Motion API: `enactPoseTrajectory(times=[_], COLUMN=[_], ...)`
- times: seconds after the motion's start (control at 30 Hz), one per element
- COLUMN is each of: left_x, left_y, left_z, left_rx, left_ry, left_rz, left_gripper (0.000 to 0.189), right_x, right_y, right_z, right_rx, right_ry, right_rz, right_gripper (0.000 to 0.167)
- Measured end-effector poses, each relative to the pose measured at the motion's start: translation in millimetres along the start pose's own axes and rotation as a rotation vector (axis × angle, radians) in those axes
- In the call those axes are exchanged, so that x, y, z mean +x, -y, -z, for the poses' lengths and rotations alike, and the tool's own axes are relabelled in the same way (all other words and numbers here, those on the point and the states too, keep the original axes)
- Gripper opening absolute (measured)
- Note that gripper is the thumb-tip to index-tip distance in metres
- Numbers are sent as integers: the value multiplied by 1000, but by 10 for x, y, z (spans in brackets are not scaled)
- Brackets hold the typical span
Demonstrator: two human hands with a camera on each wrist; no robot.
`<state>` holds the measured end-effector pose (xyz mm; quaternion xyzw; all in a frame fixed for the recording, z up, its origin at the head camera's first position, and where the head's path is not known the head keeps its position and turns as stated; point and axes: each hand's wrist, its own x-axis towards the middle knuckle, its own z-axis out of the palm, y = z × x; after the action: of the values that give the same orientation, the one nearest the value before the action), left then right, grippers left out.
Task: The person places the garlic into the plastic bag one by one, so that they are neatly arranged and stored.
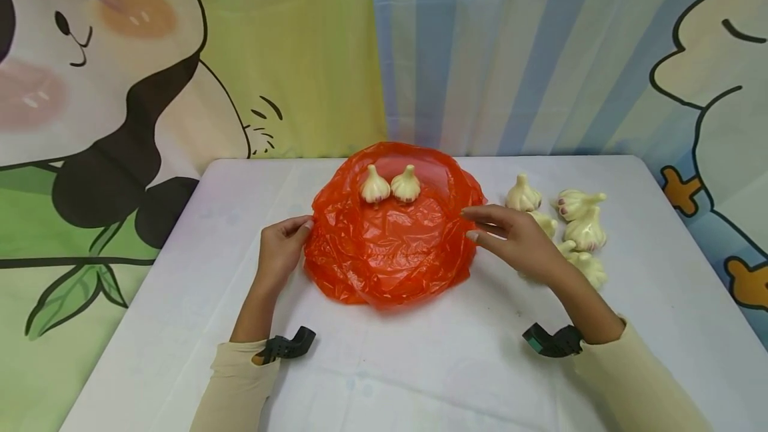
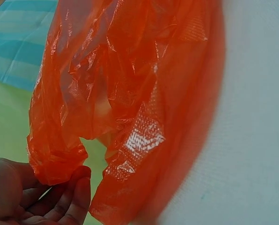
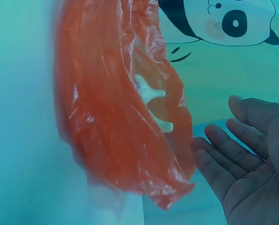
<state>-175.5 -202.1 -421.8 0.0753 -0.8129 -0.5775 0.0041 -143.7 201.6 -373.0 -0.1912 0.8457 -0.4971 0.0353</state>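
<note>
A red plastic bag [image 1: 390,245] lies spread open on the white table, its rim rolled into a loose bowl shape. Two garlic bulbs, one on the left [image 1: 375,185] and one on the right [image 1: 406,185], sit side by side in its far part. My left hand [image 1: 281,251] pinches the bag's left edge between thumb and fingers; in the left wrist view the hand [image 2: 50,197] holds a gathered fold of red plastic. At the bag's right edge is my right hand [image 1: 516,239], fingers extended and thumb apart. The right wrist view shows this hand [image 3: 247,164] with nothing in its palm.
Several more garlic bulbs [image 1: 585,229] lie grouped on the table to the right, some partly hidden behind my right hand. Behind the table [image 1: 420,379] hangs a cartoon-printed curtain [image 1: 300,52]. A black wrist camera [image 1: 291,344] is strapped to each forearm.
</note>
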Motion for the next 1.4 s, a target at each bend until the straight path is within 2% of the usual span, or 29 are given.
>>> enactPoseTrajectory(times=[0.47,0.77,1.0,1.4], left_x=[-7,-5,-10,-15], left_y=[-7,-1,13,-3], left_z=[-3,5,-2,-4], left_rx=[-4,-12,-20,-8], left_ry=[-5,-8,-19,-12], left_rz=[8,2,-51,-39], left_gripper=[32,32,31,31], right_x=[-427,-769,-984,-1240], right_y=[-83,-159,-301,-586], right_z=[271,442,596,763], right_rx=[-73,-215,-269,-334], right_ry=[-77,-221,-342,-417], right_rz=[48,-10,-82,-194], right_gripper=[35,36,36,41])
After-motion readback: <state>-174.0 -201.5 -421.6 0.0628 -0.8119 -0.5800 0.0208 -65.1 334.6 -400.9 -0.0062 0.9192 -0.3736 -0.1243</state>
